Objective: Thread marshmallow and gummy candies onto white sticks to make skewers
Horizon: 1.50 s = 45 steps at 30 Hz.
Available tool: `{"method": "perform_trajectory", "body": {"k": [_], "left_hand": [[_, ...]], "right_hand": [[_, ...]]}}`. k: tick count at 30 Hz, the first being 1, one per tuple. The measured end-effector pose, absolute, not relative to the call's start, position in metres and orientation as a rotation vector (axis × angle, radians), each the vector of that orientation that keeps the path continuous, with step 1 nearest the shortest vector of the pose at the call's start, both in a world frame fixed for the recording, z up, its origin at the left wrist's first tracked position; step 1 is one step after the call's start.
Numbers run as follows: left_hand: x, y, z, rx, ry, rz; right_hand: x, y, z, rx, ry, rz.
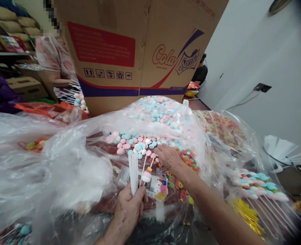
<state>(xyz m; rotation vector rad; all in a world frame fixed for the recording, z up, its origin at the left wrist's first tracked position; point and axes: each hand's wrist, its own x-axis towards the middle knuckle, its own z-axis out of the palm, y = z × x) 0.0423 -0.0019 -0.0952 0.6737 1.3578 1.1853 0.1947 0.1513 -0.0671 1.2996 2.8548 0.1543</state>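
Observation:
My left hand (130, 204) is closed around a bundle of thin white sticks (133, 173). It also holds a candy skewer (147, 174) with a yellow ring and pink and white marshmallows threaded on its stick. My right hand (169, 158) reaches to the front edge of the loose marshmallows (138, 147), which are pink, blue and white. Its fingers are bent together beside a pink piece near the skewer's tip; what they pinch is hidden. Under the right forearm lie colourful gummy rings (174, 181). A printed card in clear wrap (156, 186) lies behind the left hand.
A large cardboard carton (109, 98) stands behind the marshmallow bag (155, 109). Clear plastic (71, 170) covers the left side. At right are a bag of gummy rings (219, 126), finished skewers (261, 183) and gold ties (247, 214). Another person (54, 61) stands back left.

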Motion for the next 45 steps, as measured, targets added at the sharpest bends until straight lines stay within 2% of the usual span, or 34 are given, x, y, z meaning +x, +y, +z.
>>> {"method": "perform_trajectory", "body": {"k": [3, 9, 11, 17, 25, 30, 36, 38, 42, 45], "left_hand": [[0.042, -0.002, -0.096, 0.658, 1.341, 1.205], [0.042, -0.004, -0.093, 0.696, 1.331, 1.200], [0.042, -0.005, -0.093, 0.701, 1.337, 1.198], [0.041, -0.004, -0.094, 0.695, 1.338, 1.186], [0.041, -0.005, -0.096, 0.714, 1.328, 1.189], [0.041, -0.004, -0.097, 0.718, 1.354, 1.181], [0.043, -0.003, -0.094, 0.683, 1.370, 1.185], [0.044, -0.002, -0.092, 0.660, 1.355, 1.204], [0.045, 0.000, -0.090, 0.693, 1.364, 1.178], [0.045, 0.000, -0.090, 0.702, 1.382, 1.195]], "right_hand": [[0.213, 0.143, -0.064, 1.294, 2.952, 0.054], [0.216, 0.146, -0.053, 2.003, 2.926, -0.558], [0.207, 0.148, -0.053, 2.095, 2.826, -0.631], [0.183, 0.152, -0.063, 1.957, 2.738, -0.314], [0.189, 0.157, -0.084, 1.515, 2.937, -0.219], [0.197, 0.170, -0.096, 1.417, 3.057, -0.472], [0.192, 0.170, -0.091, 1.661, 3.062, -0.717], [0.191, 0.163, -0.084, 1.857, 2.983, -1.113], [0.190, 0.143, -0.064, 1.963, 2.281, -2.581], [0.187, 0.130, -0.053, 1.890, 1.992, -2.910]]}}
